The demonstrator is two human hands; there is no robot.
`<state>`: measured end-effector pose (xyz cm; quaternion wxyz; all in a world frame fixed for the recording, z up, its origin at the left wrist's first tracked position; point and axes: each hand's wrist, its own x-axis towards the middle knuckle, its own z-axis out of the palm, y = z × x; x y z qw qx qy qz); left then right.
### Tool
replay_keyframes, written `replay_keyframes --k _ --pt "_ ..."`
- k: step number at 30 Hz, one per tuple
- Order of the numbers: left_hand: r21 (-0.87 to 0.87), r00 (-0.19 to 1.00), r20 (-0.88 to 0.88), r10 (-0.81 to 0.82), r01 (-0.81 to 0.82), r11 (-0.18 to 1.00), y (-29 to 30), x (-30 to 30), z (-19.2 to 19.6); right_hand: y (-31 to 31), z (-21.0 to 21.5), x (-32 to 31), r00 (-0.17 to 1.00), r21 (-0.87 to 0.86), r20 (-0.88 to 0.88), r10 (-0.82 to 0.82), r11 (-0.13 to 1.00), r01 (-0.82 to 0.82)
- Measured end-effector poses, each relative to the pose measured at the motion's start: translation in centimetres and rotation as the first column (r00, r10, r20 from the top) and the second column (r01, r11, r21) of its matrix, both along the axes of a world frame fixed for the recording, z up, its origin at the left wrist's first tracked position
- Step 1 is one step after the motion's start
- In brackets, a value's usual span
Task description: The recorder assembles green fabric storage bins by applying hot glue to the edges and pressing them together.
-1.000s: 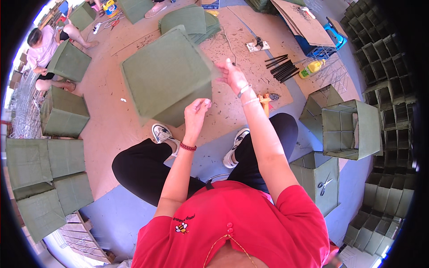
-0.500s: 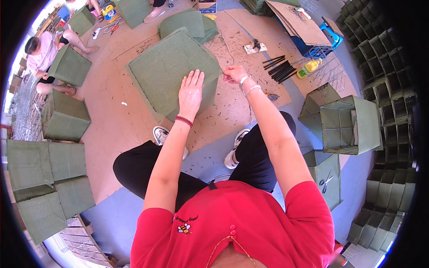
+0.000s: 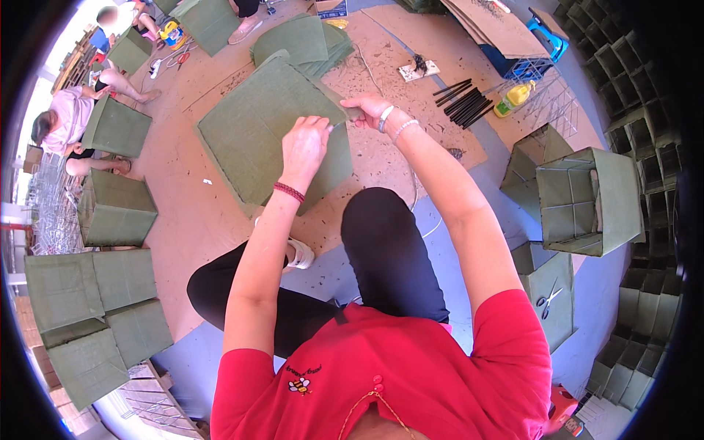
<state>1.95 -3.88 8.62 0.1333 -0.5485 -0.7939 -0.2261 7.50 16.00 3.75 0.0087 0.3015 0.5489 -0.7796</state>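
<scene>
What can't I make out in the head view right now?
All in the head view:
- Anything pinched by the left hand: hidden by its own curled fingers.
- The right hand's exact hold at the green box's corner: masked by the fingers.
- The box's underside: hidden by its top and sides.
- The right foot: behind the raised black trouser leg.
- Stacked boxes far right: cut off by the dark rim.

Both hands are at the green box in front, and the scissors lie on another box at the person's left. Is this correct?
One detail is wrong: the scissors lie on another box at the person's right, as the head view shows. The left hand and right hand are indeed at the green box in front.
</scene>
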Motion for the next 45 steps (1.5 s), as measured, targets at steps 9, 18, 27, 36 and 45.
replay_keyframes --k 9,18,27,36,45 --pt "-0.080 0.949 0.282 0.140 -0.122 0.989 1.4 -1.4 1.1 1.1 -0.5 0.6 0.997 -0.278 -0.055 -0.060 0.960 0.042" --pt "0.078 1.000 0.027 -0.011 0.009 0.997 0.4 1.3 -0.4 3.2 -15.2 12.5 0.863 -0.257 -0.014 -0.504 0.836 0.484" --pt "0.124 0.991 -0.118 -0.062 0.077 0.989 1.7 2.4 -1.7 0.1 -33.3 29.7 0.427 0.637 0.641 -0.638 0.752 0.169" --pt "0.160 0.990 -0.130 -0.048 0.069 0.985 3.9 2.9 -2.9 3.3 -28.3 26.0 0.341 0.718 0.649 -0.681 0.696 0.023" --pt "0.215 0.991 -0.132 -0.034 0.062 0.975 4.2 2.6 -3.3 8.8 -34.4 24.7 0.526 0.661 0.688 -0.499 0.730 -0.172"
